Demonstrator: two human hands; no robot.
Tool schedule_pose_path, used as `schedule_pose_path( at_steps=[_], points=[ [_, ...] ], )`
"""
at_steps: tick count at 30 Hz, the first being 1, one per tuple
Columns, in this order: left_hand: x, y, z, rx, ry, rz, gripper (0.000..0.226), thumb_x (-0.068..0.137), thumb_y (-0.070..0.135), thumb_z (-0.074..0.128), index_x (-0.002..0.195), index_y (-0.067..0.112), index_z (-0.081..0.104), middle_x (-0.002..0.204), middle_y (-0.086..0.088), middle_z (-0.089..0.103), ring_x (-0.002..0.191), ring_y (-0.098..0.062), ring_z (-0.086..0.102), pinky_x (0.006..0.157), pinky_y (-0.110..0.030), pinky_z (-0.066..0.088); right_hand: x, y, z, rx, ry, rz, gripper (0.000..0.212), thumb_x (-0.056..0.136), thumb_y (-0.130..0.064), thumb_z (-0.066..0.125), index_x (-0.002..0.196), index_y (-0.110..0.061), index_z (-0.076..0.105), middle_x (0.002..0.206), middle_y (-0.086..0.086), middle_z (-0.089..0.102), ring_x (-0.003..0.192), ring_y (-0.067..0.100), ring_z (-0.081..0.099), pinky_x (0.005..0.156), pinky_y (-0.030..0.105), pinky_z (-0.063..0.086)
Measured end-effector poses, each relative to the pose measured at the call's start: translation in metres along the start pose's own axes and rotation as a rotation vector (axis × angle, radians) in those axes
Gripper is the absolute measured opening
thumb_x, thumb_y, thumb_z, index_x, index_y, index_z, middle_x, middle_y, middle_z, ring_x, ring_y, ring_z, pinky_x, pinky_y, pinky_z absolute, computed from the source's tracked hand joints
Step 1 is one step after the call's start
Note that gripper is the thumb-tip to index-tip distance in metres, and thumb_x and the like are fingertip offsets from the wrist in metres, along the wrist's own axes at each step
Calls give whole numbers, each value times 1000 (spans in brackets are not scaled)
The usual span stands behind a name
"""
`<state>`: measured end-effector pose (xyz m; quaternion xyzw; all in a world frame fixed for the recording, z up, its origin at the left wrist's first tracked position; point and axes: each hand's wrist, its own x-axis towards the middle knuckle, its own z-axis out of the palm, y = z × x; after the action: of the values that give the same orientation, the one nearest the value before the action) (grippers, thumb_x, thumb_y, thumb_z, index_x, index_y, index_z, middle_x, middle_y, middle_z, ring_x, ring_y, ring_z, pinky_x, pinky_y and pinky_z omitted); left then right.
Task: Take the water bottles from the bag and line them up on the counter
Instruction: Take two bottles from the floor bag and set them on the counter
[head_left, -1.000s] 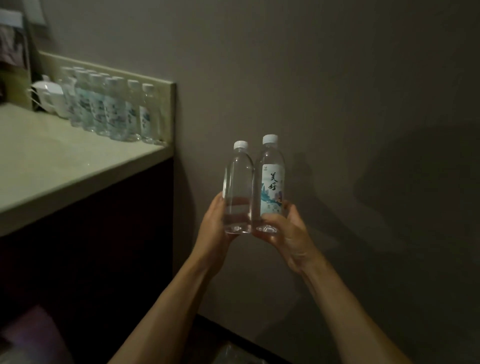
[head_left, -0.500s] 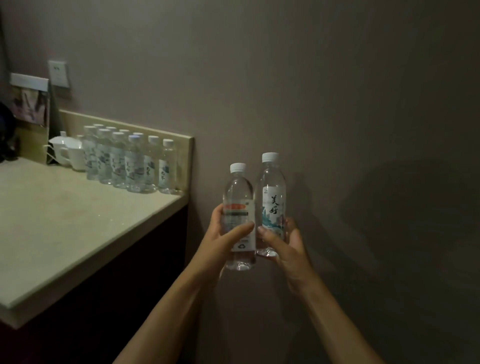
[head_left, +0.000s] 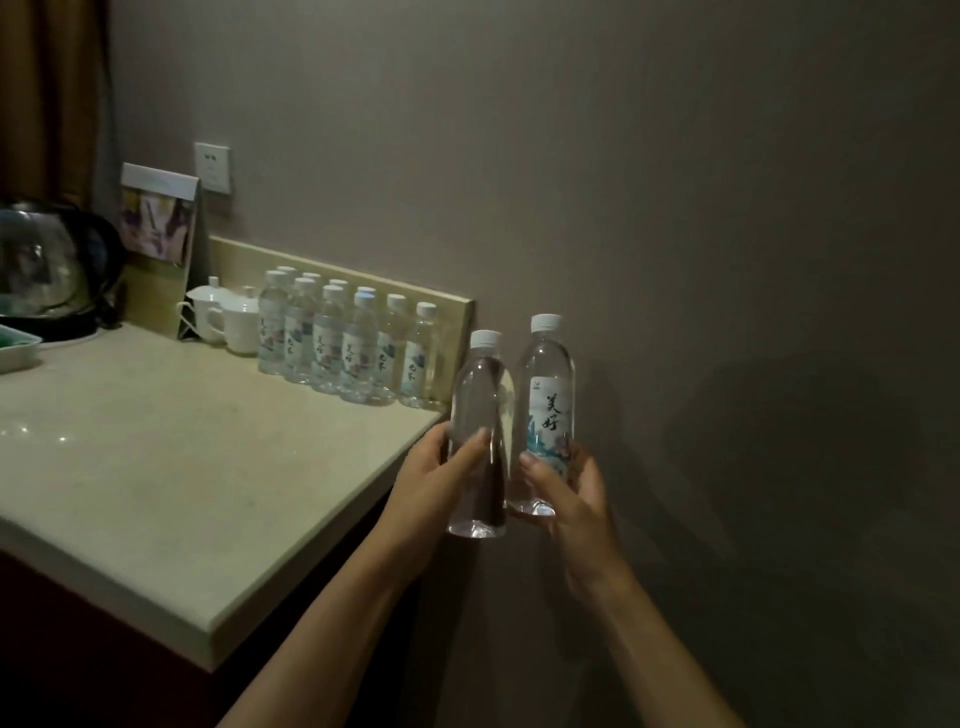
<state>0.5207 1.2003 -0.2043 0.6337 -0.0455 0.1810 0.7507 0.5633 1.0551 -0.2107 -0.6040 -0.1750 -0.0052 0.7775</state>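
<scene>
My left hand (head_left: 434, 480) grips a clear water bottle (head_left: 478, 410) with a white cap, held upright just past the counter's right corner. My right hand (head_left: 569, 493) grips a second upright bottle (head_left: 549, 395) with a white label and painted lettering, right beside the first. Both bottles are in the air in front of the grey wall. Several matching bottles (head_left: 348, 343) stand in rows at the back of the beige counter (head_left: 171, 467) against its low backsplash. The bag is out of view.
Two white lidded cups (head_left: 228, 319) stand left of the bottle rows. A standing card (head_left: 158, 221) leans behind them, a glass kettle (head_left: 47, 260) and a white tray (head_left: 15, 348) sit at the far left. A wall switch (head_left: 213, 167) is above.
The view has swung left and up, showing more of the counter. Both hands with their bottles have come closer to the counter's right corner, and the left bottle has turned its label away.
</scene>
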Motion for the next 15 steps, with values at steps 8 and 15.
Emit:
schedule_pose_path(
  at_steps=[8, 15],
  points=[
    [-14, -7, -35, 45, -2, 3, 45, 83, 28, 75, 123, 31, 57, 114, -5, 69, 102, -21, 70, 88, -42, 57, -9, 20, 29, 5, -51, 13, 44, 71, -24, 76, 111, -31, 58, 110, 6, 70, 103, 27, 68, 93, 52, 52],
    [-9, 5, -36, 80, 5, 90, 51, 93, 23, 62, 135, 34, 36, 113, 3, 68, 96, -13, 73, 68, -24, 58, 5, 24, 42, 39, -142, 2, 47, 73, -21, 74, 116, -24, 55, 113, 9, 70, 102, 25, 69, 81, 36, 56]
  ],
)
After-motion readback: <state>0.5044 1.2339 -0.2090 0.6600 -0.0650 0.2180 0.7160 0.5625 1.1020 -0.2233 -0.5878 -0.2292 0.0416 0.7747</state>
